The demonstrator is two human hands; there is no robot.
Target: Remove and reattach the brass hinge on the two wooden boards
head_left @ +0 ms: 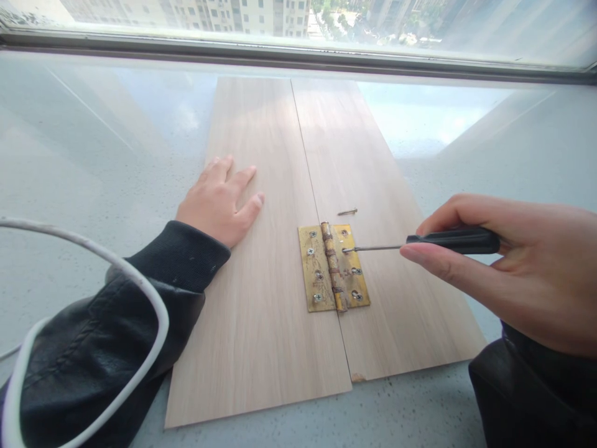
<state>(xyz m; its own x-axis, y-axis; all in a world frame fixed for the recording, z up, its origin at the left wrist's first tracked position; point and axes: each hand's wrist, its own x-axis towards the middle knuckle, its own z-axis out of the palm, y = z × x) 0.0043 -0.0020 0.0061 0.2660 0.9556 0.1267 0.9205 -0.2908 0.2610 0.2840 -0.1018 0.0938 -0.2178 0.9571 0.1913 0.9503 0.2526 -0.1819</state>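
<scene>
Risk: screwdriver (452, 241), slanted low at the hinge (333, 267), may slip off the seated screw (346, 250); unheld right board (396, 323) may shift | Your right hand (527, 267), right of hinge: fingers closed around the handle | Your left hand (217, 202), left of hinge: fingers spread, grasping nothing, on left board (261, 298) | Loose screw (347, 212): just beyond hinge

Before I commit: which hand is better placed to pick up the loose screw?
Probably the left hand: it rests open on the left board, while the right hand grips the screwdriver.
</scene>
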